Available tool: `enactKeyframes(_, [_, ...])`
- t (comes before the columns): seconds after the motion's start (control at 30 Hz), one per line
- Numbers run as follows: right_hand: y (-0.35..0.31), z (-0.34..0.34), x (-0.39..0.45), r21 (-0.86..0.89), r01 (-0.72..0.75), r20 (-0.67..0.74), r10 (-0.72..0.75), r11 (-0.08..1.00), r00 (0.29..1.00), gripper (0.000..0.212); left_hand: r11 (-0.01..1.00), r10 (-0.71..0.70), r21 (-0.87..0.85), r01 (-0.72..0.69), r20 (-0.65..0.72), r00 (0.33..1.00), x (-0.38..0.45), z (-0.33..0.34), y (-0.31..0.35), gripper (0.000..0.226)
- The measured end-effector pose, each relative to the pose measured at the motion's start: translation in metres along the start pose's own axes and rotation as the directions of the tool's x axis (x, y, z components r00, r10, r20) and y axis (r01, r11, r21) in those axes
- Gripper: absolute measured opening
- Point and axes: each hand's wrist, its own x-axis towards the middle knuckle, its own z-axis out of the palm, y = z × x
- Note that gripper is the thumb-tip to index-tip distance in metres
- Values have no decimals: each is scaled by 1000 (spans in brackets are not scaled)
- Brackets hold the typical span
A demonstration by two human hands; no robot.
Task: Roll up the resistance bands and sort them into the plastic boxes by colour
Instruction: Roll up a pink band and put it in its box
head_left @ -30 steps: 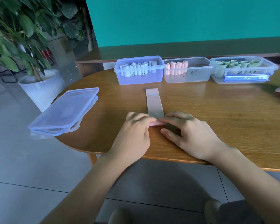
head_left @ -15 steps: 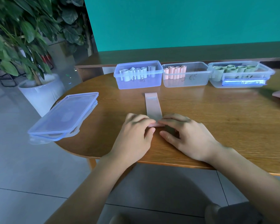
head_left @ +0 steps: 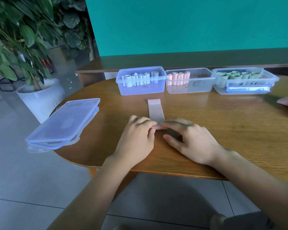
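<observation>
Pink band [head_left: 155, 110] lies flat on the bench [head_left: 223, 123], its far end pointing at the boxes, its near end already turned into a small roll under the fingertips. Left hand [head_left: 137, 138] and right hand [head_left: 191, 140] both pinch that roll, fingers curled over it from either side. To do this step well, I judge the roll should be kept tight and square: push both ends forward evenly so it does not cone, and press down lightly so the slack strip ahead stays straight. Once the tail is wound in, grip the roll so it cannot spring open, then stand it in the middle box [head_left: 204, 87] beside the pink rolls [head_left: 178, 78]; the blue box [head_left: 140, 88] and the right box [head_left: 219, 87] hold other colours
</observation>
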Motion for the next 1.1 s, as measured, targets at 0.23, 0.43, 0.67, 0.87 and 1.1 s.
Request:
enactKeyframes(0.23, [5, -1, 10, -18, -19, 19, 19, 1000, 1000, 37, 998, 15, -55, -18, -62, 998, 4, 2, 0, 28])
enactKeyframes(0.43, [8, 0, 16, 24, -11, 4, 11, 1000, 1000, 35, 998, 20, -55, -19, 14, 1000, 7, 2, -3, 35])
enactKeyframes(0.67, [12, 1, 19, -37, -39, 40, 41, 999, 998, 40, 999, -22, -30, 22, 12, 1000, 17, 11, -10, 35])
enactKeyframes(0.87, [16, 1, 28, -53, -47, 52, 50, 997, 997, 40, 997, 35, -73, -36, -24, 999, 18, 9, -9, 42])
enactKeyframes(1.1, [21, 3, 34, -37, -17, 37, 18, 999, 999, 41, 999, 8, -34, -6, 50, 999, 30, 12, -14, 39])
